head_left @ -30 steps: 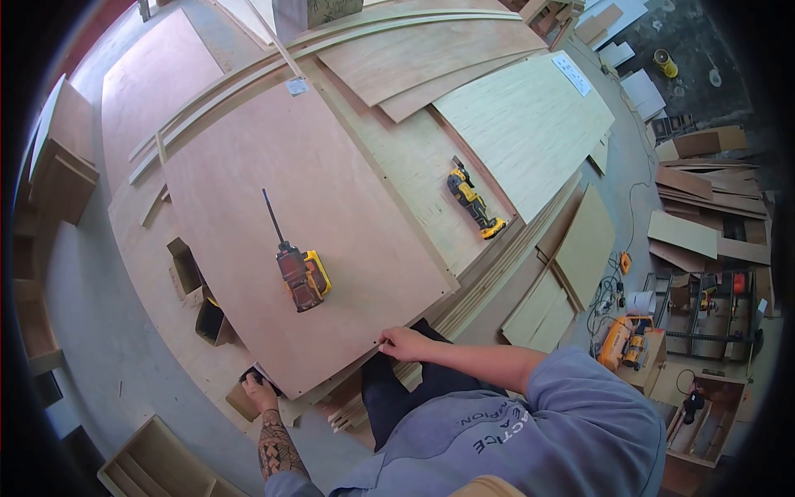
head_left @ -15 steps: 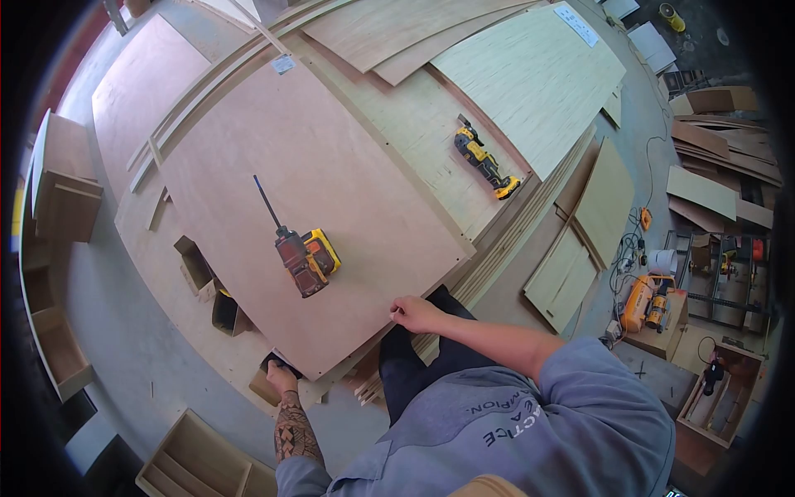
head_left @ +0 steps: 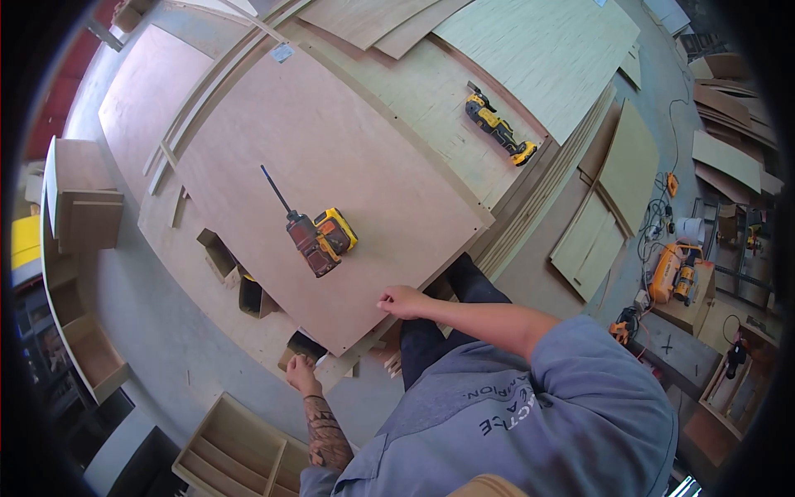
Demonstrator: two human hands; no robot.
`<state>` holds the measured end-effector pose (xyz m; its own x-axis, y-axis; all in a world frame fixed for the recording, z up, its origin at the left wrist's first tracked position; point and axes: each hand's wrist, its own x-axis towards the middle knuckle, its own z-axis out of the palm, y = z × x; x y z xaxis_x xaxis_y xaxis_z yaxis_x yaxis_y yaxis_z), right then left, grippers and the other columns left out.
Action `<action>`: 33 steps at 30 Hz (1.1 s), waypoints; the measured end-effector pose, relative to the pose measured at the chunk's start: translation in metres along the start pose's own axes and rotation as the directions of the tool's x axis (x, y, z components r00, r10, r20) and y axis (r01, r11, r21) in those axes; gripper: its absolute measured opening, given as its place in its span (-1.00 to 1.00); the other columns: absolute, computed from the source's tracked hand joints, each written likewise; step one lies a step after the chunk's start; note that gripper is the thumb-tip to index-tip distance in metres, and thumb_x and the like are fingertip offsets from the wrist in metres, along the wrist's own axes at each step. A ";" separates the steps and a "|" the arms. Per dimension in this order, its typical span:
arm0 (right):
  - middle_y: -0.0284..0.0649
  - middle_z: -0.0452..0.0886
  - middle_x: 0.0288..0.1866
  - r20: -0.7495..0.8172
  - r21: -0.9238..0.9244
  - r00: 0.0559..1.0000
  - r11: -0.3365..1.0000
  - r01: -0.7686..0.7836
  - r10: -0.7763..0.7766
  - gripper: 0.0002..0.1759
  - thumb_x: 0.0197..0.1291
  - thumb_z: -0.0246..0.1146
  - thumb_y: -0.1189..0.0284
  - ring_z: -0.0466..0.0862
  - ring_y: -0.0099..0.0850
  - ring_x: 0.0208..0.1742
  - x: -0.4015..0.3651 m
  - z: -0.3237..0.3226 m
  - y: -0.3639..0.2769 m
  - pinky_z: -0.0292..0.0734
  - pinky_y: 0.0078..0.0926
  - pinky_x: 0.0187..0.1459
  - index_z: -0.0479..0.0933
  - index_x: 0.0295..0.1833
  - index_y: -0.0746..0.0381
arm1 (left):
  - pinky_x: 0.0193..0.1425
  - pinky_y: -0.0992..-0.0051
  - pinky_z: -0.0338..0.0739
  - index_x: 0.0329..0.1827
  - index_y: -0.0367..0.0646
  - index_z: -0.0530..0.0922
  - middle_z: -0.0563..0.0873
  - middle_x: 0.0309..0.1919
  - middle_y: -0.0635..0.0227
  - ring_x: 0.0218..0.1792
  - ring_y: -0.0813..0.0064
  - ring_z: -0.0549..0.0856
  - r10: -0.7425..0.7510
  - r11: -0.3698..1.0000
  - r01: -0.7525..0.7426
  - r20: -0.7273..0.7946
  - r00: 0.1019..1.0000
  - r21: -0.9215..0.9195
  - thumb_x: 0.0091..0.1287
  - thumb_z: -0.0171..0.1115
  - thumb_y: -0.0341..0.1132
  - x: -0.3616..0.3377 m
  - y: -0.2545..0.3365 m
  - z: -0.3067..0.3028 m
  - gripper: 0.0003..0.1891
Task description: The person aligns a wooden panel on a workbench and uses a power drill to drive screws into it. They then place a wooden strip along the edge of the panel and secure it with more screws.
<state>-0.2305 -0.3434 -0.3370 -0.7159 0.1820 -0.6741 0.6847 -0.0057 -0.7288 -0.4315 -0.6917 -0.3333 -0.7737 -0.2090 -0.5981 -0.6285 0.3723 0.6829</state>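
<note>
My right hand (head_left: 402,302) is over the near edge of a large plywood panel (head_left: 331,157), its fingers curled together; whatever they may hold is too small to make out. My left hand (head_left: 303,375), on the tattooed arm, is closed beside the panel's near left corner, close to a small open box (head_left: 306,345). Its fingertips are too small to show what is between them. On the panel lies a red and black drill (head_left: 313,251) with a long bit and a yellow battery. A yellow and black multi-tool (head_left: 500,131) rests on the board beyond.
Wooden drawer boxes (head_left: 240,451) stand on the floor at lower left, with a curved shelf unit (head_left: 62,290) further left. Stacked sheets (head_left: 538,58) lie at upper right. An orange compressor (head_left: 665,273), cables and a pile of offcuts (head_left: 729,161) are at the right.
My left hand has drawn back from the small box beside the panel's corner, which it was reaching at. My right hand has moved slightly left over the panel. The view has shifted.
</note>
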 end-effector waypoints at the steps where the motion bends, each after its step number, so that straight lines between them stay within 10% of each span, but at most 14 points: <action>1: -0.07 0.83 -0.13 -0.001 0.011 1.000 1.000 0.007 -0.007 -0.58 0.49 0.31 0.11 0.82 -0.17 -0.10 0.009 0.011 -0.009 0.70 -0.23 0.00 0.73 0.09 0.28 | -0.30 0.55 0.64 0.04 -0.36 0.68 0.69 -0.33 0.34 -0.43 0.52 0.67 0.049 0.997 -0.043 0.091 0.995 -0.064 0.40 0.34 -0.50 -0.020 0.013 0.012 -0.80; 4: -0.22 0.77 -0.24 0.161 0.395 0.979 0.901 -0.181 0.126 -0.52 0.56 0.24 0.00 0.76 -0.37 -0.20 0.024 0.035 -0.039 0.68 -0.30 -0.09 0.74 0.03 0.23 | -0.21 0.53 0.69 0.09 -0.41 0.67 0.74 -0.29 0.33 -0.39 0.52 0.73 0.116 0.991 -0.093 0.291 0.950 -0.092 0.43 0.37 -0.49 -0.098 0.055 0.075 -0.77; 6: -0.33 0.64 -0.35 0.244 0.783 0.943 0.528 -0.329 0.225 -0.46 0.62 0.14 -0.06 0.64 -0.51 -0.34 0.023 0.035 -0.065 0.62 -0.42 -0.27 0.72 -0.07 0.19 | -0.24 0.55 0.69 0.14 -0.43 0.65 0.75 -0.23 0.32 -0.33 0.53 0.76 0.097 0.986 -0.148 0.457 0.884 0.078 0.50 0.37 -0.44 -0.147 0.086 0.124 -0.74; 9: -0.34 0.58 -0.39 0.080 0.871 0.990 0.475 -0.125 0.114 -0.47 0.64 0.11 -0.05 0.57 -0.51 -0.44 0.024 0.014 -0.058 0.52 -0.52 -0.40 0.68 -0.11 0.19 | -0.21 0.55 0.74 0.20 -0.39 0.65 0.78 -0.20 0.31 -0.29 0.54 0.78 0.157 0.938 -0.313 0.622 0.767 0.149 0.54 0.40 -0.34 -0.178 0.111 0.173 -0.68; 13: -0.35 0.54 -0.42 -0.028 0.828 0.979 0.553 -0.090 0.202 -0.53 0.65 0.09 0.03 0.53 -0.52 -0.50 0.020 -0.056 -0.023 0.50 -0.56 -0.46 0.66 -0.11 0.20 | -0.07 0.43 0.73 0.31 -0.28 0.59 0.79 -0.15 0.28 -0.19 0.49 0.79 0.355 0.750 -0.552 0.483 0.801 0.365 0.50 0.47 -0.27 -0.144 0.145 0.202 -0.57; 15: -0.31 0.55 -0.41 -0.138 0.829 0.979 0.559 0.031 0.151 -0.67 0.60 0.11 0.22 0.54 -0.51 -0.51 0.015 -0.086 0.002 0.54 -0.47 -0.48 0.62 0.00 0.27 | 0.22 0.23 0.67 0.33 -0.26 0.55 0.72 0.05 0.23 0.07 0.37 0.74 0.735 0.364 -0.903 0.524 0.430 0.230 0.50 0.48 -0.22 -0.094 0.135 0.230 -0.53; 17: -0.28 0.60 -0.34 -0.164 0.850 0.973 0.524 0.057 0.161 -0.73 0.57 0.12 0.33 0.60 -0.48 -0.43 0.002 -0.113 0.018 0.62 -0.45 -0.38 0.60 0.06 0.30 | 0.44 0.11 0.53 0.34 -0.24 0.55 0.65 0.20 0.19 0.27 0.27 0.65 0.569 0.588 -0.780 0.576 0.587 0.213 0.51 0.48 -0.17 -0.113 0.163 0.258 -0.51; 21: -0.14 0.74 -0.05 -0.208 0.932 0.963 0.334 0.142 0.171 -0.71 0.50 0.17 0.61 0.79 -0.35 -0.10 -0.039 -0.160 0.034 0.80 -0.38 -0.02 0.53 0.27 0.35 | 0.44 0.18 0.55 0.40 -0.21 0.53 0.66 0.25 0.20 0.27 0.25 0.66 0.849 0.448 -0.894 0.320 0.420 -0.016 0.53 0.44 -0.19 -0.077 0.150 0.302 -0.51; 24: -0.06 0.77 0.08 -0.204 0.972 0.968 0.146 0.183 0.145 -0.67 0.49 0.21 0.67 0.82 -0.28 0.05 -0.054 -0.183 0.055 0.83 -0.33 0.14 0.53 0.31 0.35 | 0.42 0.22 0.57 0.34 -0.21 0.58 0.68 0.23 0.23 0.27 0.29 0.68 0.581 0.756 -0.648 0.548 0.601 -0.092 0.53 0.44 -0.21 -0.094 0.149 0.280 -0.57; 30: -0.15 0.80 0.01 -0.217 0.974 0.965 -0.036 0.224 0.148 -0.77 0.47 0.39 0.57 0.83 -0.35 0.00 -0.056 -0.197 0.081 0.83 -0.37 0.10 0.61 0.16 0.29 | 0.13 0.25 0.70 0.22 -0.20 0.62 0.78 -0.08 0.27 -0.04 0.32 0.79 0.308 0.566 -0.813 0.880 0.361 0.136 0.45 0.51 -0.22 -0.181 0.137 0.227 -0.60; 33: -0.21 0.82 -0.05 -0.197 0.971 0.971 -0.111 0.213 0.138 -0.84 0.46 0.43 0.51 0.83 -0.39 -0.05 -0.052 -0.200 0.090 0.82 -0.39 0.06 0.66 0.07 0.24 | 0.07 0.30 0.70 0.17 -0.18 0.62 0.78 -0.09 0.28 -0.05 0.39 0.78 0.079 0.689 -0.668 0.887 0.456 0.282 0.41 0.54 -0.15 -0.236 0.140 0.223 -0.58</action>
<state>-0.1043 -0.1571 -0.3440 -0.5731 0.3698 -0.7314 -0.3614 -0.9150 -0.1794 -0.3189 -0.3883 -0.1904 -0.3315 0.7361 -0.5902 0.1065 0.6507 0.7518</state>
